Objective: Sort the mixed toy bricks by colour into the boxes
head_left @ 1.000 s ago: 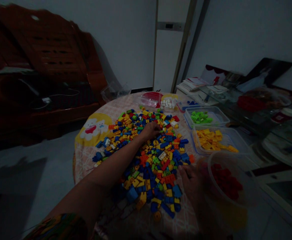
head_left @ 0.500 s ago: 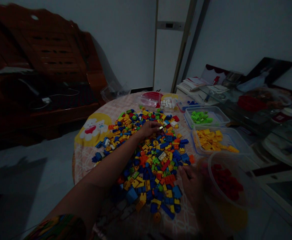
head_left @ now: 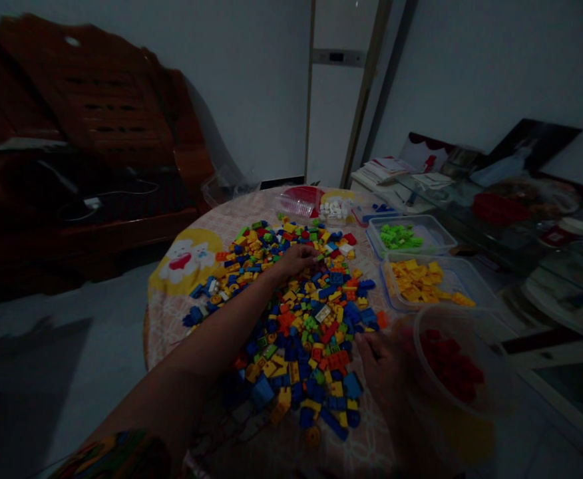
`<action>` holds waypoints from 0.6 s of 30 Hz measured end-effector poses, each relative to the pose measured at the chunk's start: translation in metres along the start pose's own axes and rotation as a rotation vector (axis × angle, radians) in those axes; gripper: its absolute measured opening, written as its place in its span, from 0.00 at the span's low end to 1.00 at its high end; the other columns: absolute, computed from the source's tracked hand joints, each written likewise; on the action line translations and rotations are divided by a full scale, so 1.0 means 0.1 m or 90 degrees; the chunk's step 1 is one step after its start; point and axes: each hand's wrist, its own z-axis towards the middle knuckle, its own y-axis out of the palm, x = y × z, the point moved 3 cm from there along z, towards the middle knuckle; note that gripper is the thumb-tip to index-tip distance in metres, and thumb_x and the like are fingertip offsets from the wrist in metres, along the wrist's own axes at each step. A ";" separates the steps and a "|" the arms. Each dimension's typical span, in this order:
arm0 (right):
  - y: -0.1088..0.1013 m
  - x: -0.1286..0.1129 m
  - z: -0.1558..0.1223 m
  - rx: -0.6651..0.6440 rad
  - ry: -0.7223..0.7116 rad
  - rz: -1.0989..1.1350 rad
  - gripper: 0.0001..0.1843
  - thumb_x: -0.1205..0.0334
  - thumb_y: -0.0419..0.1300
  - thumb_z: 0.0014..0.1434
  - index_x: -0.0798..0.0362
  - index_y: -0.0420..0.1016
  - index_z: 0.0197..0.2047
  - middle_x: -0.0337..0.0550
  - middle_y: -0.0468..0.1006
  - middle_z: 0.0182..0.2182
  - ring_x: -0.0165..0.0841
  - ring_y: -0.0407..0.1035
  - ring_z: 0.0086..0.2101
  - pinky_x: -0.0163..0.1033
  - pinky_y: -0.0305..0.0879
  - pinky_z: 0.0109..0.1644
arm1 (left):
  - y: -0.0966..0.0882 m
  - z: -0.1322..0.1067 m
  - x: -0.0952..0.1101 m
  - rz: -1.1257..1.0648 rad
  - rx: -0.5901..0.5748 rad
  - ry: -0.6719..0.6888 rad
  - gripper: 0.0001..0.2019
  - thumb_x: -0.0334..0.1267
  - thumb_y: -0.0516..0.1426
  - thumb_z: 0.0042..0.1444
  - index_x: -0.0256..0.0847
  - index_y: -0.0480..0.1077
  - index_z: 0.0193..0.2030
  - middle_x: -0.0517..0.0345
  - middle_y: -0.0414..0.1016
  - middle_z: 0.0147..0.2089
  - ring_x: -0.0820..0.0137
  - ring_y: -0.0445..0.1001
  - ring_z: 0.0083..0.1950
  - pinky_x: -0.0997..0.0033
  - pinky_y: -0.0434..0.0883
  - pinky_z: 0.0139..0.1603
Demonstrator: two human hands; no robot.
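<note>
A large heap of mixed toy building bricks (head_left: pixel 291 313) in yellow, blue, green, orange and red lies in the middle of the round table. My left hand (head_left: pixel 295 259) reaches over the heap's upper middle, fingers bent down and pinched. A small greenish building brick (head_left: pixel 320 258) shows at its fingertips. At the heap's right edge my right hand (head_left: pixel 379 359) rests low near the cloth, fingers curled in. Whatever it may hold is hidden in shadow. The red-brick tub (head_left: pixel 424 319) stands just right of that hand.
Along the table's right side stand a box of yellow bricks (head_left: pixel 386 283), a box of green bricks (head_left: pixel 371 236) and a box with blue bricks (head_left: pixel 359 216). White bricks (head_left: pixel 335 209) lie at the back. A glass side table (head_left: pixel 506 246) adjoins on the right.
The pale brick at my left fingertips has turned and now shows only as a small greenish piece. My left hand has barely shifted; my right hand stays put. The view tilts slightly.
</note>
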 end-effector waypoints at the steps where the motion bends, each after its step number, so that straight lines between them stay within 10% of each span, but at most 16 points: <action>1: 0.00 0.00 0.00 0.002 -0.004 0.002 0.21 0.50 0.55 0.65 0.52 0.72 0.24 0.38 0.72 0.22 0.31 0.67 0.26 0.34 0.60 0.32 | 0.00 0.01 0.02 0.038 0.005 0.005 0.13 0.44 0.61 0.50 0.34 0.75 0.33 0.57 0.78 0.30 0.71 0.74 0.31 0.74 0.70 0.34; 11: 0.02 0.02 0.00 -0.004 -0.014 -0.014 0.21 0.51 0.54 0.65 0.53 0.71 0.24 0.38 0.71 0.22 0.31 0.67 0.26 0.34 0.59 0.31 | 0.41 0.29 0.68 0.368 -0.080 0.056 0.07 0.35 0.58 0.53 0.35 0.76 0.33 0.60 0.76 0.27 0.72 0.72 0.31 0.76 0.67 0.36; 18: 0.03 0.03 0.00 -0.006 0.004 -0.014 0.22 0.50 0.54 0.65 0.52 0.70 0.23 0.38 0.71 0.21 0.31 0.66 0.25 0.34 0.60 0.30 | 1.03 0.94 0.69 0.014 -0.008 -0.051 0.06 0.30 0.58 0.56 0.31 0.75 0.38 0.54 0.77 0.27 0.76 0.72 0.24 0.72 0.72 0.34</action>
